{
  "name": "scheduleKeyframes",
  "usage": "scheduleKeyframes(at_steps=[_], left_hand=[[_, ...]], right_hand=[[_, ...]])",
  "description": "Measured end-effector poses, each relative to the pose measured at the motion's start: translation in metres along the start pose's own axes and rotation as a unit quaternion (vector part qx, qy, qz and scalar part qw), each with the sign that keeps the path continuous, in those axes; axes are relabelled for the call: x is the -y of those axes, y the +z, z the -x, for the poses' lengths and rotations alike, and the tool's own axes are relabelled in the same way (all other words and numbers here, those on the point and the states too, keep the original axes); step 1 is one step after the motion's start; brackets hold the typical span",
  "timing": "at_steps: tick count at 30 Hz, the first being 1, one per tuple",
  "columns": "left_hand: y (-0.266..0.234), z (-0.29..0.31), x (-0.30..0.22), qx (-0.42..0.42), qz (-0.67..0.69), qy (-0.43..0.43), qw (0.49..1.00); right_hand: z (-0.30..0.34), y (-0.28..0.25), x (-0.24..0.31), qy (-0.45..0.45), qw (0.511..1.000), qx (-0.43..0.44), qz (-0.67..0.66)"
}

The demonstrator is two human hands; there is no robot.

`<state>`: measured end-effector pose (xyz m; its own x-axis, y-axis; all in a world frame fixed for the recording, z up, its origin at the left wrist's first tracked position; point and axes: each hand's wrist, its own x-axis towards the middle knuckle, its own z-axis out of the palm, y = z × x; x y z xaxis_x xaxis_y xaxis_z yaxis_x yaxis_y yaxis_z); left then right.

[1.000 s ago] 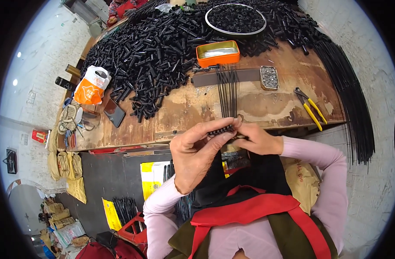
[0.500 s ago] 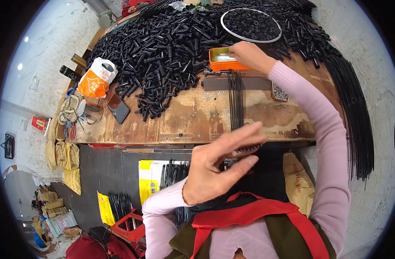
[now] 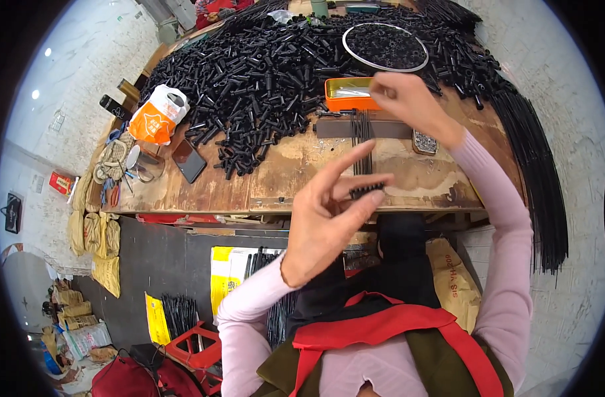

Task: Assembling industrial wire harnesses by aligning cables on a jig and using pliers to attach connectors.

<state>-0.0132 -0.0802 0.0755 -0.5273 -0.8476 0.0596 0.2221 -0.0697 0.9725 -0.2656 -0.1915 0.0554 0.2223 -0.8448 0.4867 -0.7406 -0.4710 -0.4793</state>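
My left hand is raised over the table's front edge. Its thumb and a finger pinch a short, dark, ridged piece, while the index finger points up and away. My right hand hovers at the right end of an orange box that holds thin whitish pieces. Its fingertips are pressed together; whatever lies between them is too small to make out. Beyond my left hand, several thin black rods lie across a flat dark bar. A small container of silvery bits sits by the bar's right end.
A big heap of black tubular parts covers the table's far side, with a white ring on it. Long black rods hang over the right edge. A phone and an orange-white bag lie left.
My right hand has lifted out of the orange box and moved slightly right and nearer. My left hand has risen, its index finger now stretched upward, the ridged piece still pinched.
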Motion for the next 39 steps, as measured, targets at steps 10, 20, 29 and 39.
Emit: scheduleKeyframes(at_steps=[10, 20, 29, 39], left_hand=[[0.0, -0.005, -0.006, 0.004, -0.04, 0.012, 0.999], [-0.004, -0.006, 0.001, -0.011, 0.025, 0.038, 0.999], [-0.007, -0.007, 0.002, 0.009, 0.059, 0.026, 0.998], [-0.007, -0.006, 0.001, 0.009, 0.051, 0.026, 0.998]], right_hand=[[0.109, -0.063, 0.135, -0.151, 0.977, -0.012, 0.149], [0.107, -0.056, 0.136, -0.148, 0.973, 0.016, 0.178], [0.094, -0.057, 0.135, -0.25, 0.948, -0.021, 0.196], [0.1, -0.056, 0.135, -0.243, 0.944, -0.066, 0.215]])
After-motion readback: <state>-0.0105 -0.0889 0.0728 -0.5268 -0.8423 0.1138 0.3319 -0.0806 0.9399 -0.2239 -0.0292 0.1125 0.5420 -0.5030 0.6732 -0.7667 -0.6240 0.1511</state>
